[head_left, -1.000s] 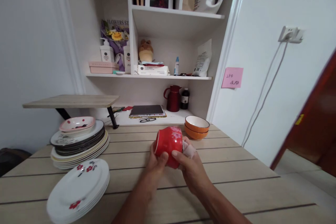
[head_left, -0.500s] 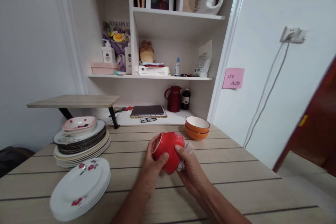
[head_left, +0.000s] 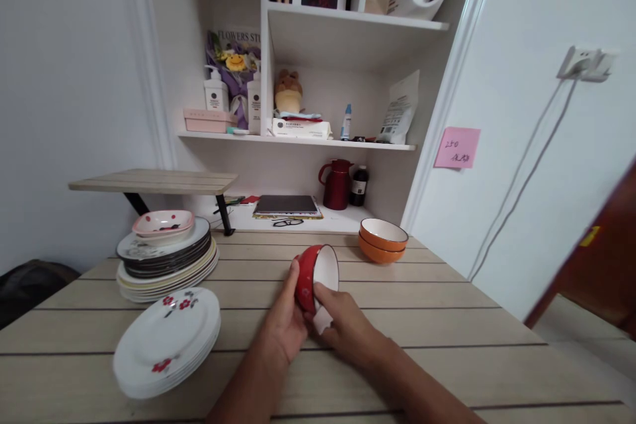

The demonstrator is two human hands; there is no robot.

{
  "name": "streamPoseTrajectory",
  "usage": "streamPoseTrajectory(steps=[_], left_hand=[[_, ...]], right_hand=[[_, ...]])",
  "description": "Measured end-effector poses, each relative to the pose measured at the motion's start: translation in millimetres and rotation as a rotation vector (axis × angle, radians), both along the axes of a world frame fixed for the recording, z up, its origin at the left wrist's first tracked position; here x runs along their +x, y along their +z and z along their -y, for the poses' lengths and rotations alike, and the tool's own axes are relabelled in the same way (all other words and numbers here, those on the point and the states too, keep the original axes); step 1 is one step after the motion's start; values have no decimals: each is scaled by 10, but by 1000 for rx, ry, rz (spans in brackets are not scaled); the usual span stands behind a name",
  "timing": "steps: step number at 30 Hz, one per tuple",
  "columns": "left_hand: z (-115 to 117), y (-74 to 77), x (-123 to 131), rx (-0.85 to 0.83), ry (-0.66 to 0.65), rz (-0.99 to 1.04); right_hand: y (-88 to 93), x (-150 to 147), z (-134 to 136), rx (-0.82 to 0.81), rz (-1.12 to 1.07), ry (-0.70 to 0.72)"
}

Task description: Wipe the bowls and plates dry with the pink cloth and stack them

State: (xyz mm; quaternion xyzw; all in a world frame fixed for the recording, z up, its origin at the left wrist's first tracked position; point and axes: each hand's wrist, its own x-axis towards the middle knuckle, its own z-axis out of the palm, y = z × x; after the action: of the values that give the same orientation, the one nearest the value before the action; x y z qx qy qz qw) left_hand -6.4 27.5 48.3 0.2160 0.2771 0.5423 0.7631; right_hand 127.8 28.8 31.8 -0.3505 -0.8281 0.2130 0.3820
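A red bowl [head_left: 307, 278] with a white inside is held above the table, tipped on its side with its mouth facing right. My left hand [head_left: 288, 318] is closed around the outside of the bowl, its thumb along the left side. My right hand [head_left: 345, 324] is closed on a pale cloth [head_left: 322, 320] and presses it against the bowl's lower rim. Most of the cloth is hidden by the fingers. Two orange bowls [head_left: 382, 245], one inside the other, stand beyond my right hand.
At left stand white plates with red flowers [head_left: 169, 338], a taller stack of plates [head_left: 169, 271] and pink-rimmed dishes [head_left: 163, 224]. Behind them is a small raised wooden shelf [head_left: 154, 180]. A dark red jug [head_left: 338, 185], a laptop [head_left: 285, 204] and glasses [head_left: 288, 222] lie at the back.
The red bowl has been turned, so its mouth now faces right instead of its base showing at left. My right hand with the cloth has moved to the rim. The view has shifted slightly.
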Motion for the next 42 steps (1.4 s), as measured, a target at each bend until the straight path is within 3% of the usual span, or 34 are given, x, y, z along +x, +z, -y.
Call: streamPoseTrajectory(steps=[7, 11, 16, 21, 24, 27, 29, 32, 35, 38, 42], left_hand=[[-97, -190, 52, 327, 128, -283], [-154, -209, -28, 446, 289, -351], [-53, -60, -73, 540, 74, -249], [14, -9, 29, 432, 134, -164], [10, -44, 84, 323, 134, -94], [-15, -77, 89, 104, 94, -10], [-40, -81, 57, -45, 72, 10], [-77, -63, -24, -146, 20, 4], [-98, -45, -94, -214, -75, 18], [-93, -33, -118, -202, -105, 18], [-68, 1, -86, -38, -142, -29]], right_hand=[[232, 32, 50, -538, -1002, 67], [286, 33, 74, -712, -1224, 109], [309, 54, 124, -864, -1386, 68], [356, -1, 198, -733, -1299, 56], [320, -83, 242, -625, -1134, 82], [209, -179, 279, -478, -782, 135], [119, -211, 276, -342, -486, 83], [26, -159, 204, -120, -58, -17], [17, -33, 100, 73, 245, 37], [61, 54, 58, 125, 269, 91], [143, 45, 111, -119, -111, 134]])
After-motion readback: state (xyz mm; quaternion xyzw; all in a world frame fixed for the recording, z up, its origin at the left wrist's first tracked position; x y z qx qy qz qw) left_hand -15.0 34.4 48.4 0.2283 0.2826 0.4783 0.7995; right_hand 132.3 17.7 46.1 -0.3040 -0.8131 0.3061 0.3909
